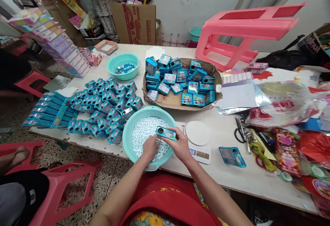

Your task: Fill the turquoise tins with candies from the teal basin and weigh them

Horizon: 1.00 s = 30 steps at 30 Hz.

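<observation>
My right hand [180,146] grips a small blue box [166,133] with a round dark hole in its top face, held over the right side of a mint-green basin [127,140]. Small white pellets [144,126], like candies, fill the basin's bottom. My left hand [151,147] is low over the pellets, close to the box's left end, its fingers curled together. What those fingers hold, if anything, is hidden. A white digital scale [198,133] with a lit display stands just right of my right hand.
Many similar blue boxes [103,105] crowd the table's left. A cardboard tray [165,99] holds more. Behind are a smaller basin [123,76] with blue discs and a pink stool [213,30]. Scissors [239,131] and a flat blue pack [232,157] lie right.
</observation>
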Tool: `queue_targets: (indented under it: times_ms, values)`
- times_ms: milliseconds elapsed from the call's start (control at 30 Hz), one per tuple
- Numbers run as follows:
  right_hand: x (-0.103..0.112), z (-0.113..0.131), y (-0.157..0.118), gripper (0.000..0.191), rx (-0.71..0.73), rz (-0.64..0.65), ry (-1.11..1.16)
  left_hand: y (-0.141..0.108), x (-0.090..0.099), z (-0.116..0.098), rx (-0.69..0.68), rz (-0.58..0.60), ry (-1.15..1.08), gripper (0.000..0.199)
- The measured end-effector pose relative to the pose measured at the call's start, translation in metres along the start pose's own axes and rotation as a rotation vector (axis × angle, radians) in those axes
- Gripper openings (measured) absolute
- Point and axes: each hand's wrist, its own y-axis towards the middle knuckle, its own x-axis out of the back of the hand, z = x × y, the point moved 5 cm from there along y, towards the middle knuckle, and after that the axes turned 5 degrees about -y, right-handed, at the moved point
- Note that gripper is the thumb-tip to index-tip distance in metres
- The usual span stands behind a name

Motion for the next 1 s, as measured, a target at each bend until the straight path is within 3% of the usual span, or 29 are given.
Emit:
queue_targets:
  times_ms: [67, 167, 300, 433, 600, 800, 1000]
  values:
    - [-0.005, -0.004, 0.004, 0.034, 0.01, 0.0, -0.054, 0.01, 0.009, 0.002, 0.069, -0.019, -0.231, 0.017]
    - [-0.011, -0.015, 0.009, 0.033, 0.018, 0.012, -0.158, 0.017, 0.028, -0.007, 0.111, -0.018, -0.348, 0.022]
    - [-0.021, -0.026, 0.009, 0.032, 0.041, 0.031, -0.217, 0.013, 0.046, -0.047, 0.107, -0.018, -0.753, 0.03]
    - [-0.032, -0.019, 0.004, 0.028, 0.068, 0.084, -0.253, 0.008, 0.055, -0.09, -0.007, -0.087, -1.112, 0.028]
    - [-0.029, 0.003, 0.006, 0.03, 0.097, 0.092, -0.222, 0.008, 0.066, -0.113, -0.118, -0.166, -1.205, 0.027]
    - [-0.028, 0.0, 0.015, 0.029, 0.074, 0.091, -0.253, 0.013, 0.062, -0.108, -0.062, -0.231, -1.138, 0.026]
    - [-0.024, 0.005, 0.013, 0.032, 0.093, 0.071, -0.217, 0.012, 0.064, -0.115, -0.12, -0.233, -1.105, 0.027]
